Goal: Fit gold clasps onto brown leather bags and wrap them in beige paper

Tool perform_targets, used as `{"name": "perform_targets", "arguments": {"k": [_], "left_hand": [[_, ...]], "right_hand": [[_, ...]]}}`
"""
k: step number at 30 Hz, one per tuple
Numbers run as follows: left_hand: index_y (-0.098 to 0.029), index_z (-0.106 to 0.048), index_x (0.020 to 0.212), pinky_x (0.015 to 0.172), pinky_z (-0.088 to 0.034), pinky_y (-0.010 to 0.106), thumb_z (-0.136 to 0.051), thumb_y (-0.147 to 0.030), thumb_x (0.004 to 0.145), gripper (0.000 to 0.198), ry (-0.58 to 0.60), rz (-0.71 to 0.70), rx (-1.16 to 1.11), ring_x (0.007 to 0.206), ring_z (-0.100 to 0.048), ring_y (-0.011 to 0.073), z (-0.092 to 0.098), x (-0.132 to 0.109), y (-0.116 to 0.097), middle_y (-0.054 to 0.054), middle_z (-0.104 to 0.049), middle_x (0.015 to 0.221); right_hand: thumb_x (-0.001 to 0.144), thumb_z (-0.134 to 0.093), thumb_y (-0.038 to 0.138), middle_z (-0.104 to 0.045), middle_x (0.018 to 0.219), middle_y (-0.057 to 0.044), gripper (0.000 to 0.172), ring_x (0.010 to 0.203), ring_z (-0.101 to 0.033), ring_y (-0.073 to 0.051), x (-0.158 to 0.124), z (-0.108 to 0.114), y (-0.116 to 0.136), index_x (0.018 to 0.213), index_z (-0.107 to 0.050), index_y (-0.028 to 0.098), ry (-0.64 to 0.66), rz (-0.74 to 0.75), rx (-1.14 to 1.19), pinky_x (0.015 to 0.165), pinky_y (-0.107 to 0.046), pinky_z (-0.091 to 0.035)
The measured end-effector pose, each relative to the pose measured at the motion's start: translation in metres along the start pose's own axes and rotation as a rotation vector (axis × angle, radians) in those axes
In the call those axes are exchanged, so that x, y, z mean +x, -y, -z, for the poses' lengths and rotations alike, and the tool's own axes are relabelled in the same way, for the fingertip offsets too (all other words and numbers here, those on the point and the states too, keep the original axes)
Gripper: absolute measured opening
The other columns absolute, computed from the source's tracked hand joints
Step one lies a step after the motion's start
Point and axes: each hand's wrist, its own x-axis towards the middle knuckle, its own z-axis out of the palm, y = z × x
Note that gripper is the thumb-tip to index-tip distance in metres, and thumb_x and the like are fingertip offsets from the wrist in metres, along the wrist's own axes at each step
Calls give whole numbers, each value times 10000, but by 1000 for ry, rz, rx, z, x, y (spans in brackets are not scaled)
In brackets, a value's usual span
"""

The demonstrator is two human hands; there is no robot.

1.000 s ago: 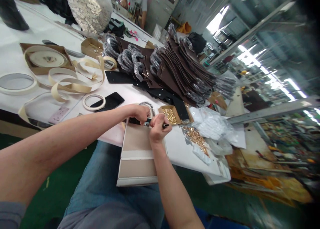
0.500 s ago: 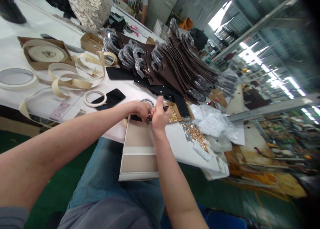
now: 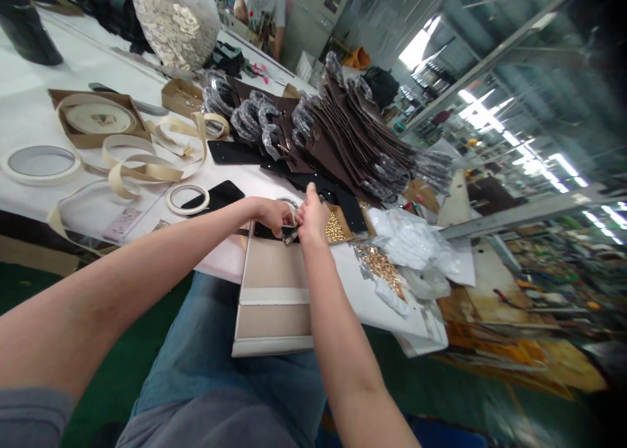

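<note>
A beige bag-like piece (image 3: 274,265) with pale edging lies across my lap and up against the table edge. At its far end is a black part (image 3: 264,231). My left hand (image 3: 277,217) is closed there, its fingers bent around something I cannot make out. My right hand (image 3: 312,216) is a fist with the thumb raised, gripping a dark-handled tool that is mostly hidden. A small metal piece (image 3: 290,238) shows between the two hands. Just right of my right hand stands a cardboard box with gold studs (image 3: 335,227).
Loose gold hardware (image 3: 382,265) and white plastic bags (image 3: 416,239) lie to the right. Behind is a stack of brown panels (image 3: 353,128) with wrapped handles. Tape rolls (image 3: 187,200) and a black phone-like slab (image 3: 225,196) are left. A person (image 3: 267,10) is across the table.
My right fist has turned slightly, and the metal piece between my hands shows more. My left fingers have shifted a little. The camera view has tilted slightly.
</note>
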Motion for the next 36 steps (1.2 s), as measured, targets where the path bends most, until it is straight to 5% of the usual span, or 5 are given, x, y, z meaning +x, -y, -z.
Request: {"name": "perform_targets", "arguments": {"k": [3, 7, 17, 28, 36], "left_hand": [[-161, -865, 1115, 945, -544, 380, -762, -219, 579, 550, 63, -1, -56, 1017, -709, 292, 4, 0, 2, 47, -823, 985], [-168, -887, 1119, 931, -541, 391, -779, -193, 554, 576, 81, 16, -17, 1006, -702, 299, 7, 7, 4, 46, -814, 951], [-158, -896, 1008, 917, -546, 396, -775, -171, 533, 491, 57, -19, -21, 951, -669, 288, 4, 12, 11, 48, -774, 898], [-143, -888, 1065, 922, -585, 422, -754, -165, 522, 560, 11, 1, 1, 974, -695, 317, 0, 5, 6, 83, -796, 981], [-170, -877, 1029, 906, -575, 376, -787, -169, 535, 502, -11, 42, 79, 962, -708, 298, 1, 3, -2, 51, -793, 925]], "right_hand": [[998, -652, 824, -219, 540, 111, 729, 422, -222, -95, -39, 17, 5, 691, -261, 290, -83, 181, 172, 376, -257, -244], [1027, -632, 820, -301, 581, 70, 705, 459, -321, -111, -79, 24, 1, 676, -349, 278, -92, 436, 112, 426, -275, -371], [1075, -622, 744, -368, 576, 41, 682, 478, -401, -133, -94, 10, -14, 636, -404, 270, -91, 541, 30, 482, -325, -445], [1091, -566, 764, -374, 567, 41, 675, 454, -430, -140, -93, -3, -21, 658, -382, 280, -158, 524, -40, 439, -308, -456], [993, -706, 816, -303, 526, 98, 737, 396, -336, -79, -32, 1, 0, 682, -306, 281, -114, 145, 126, 334, -224, -304]]}}
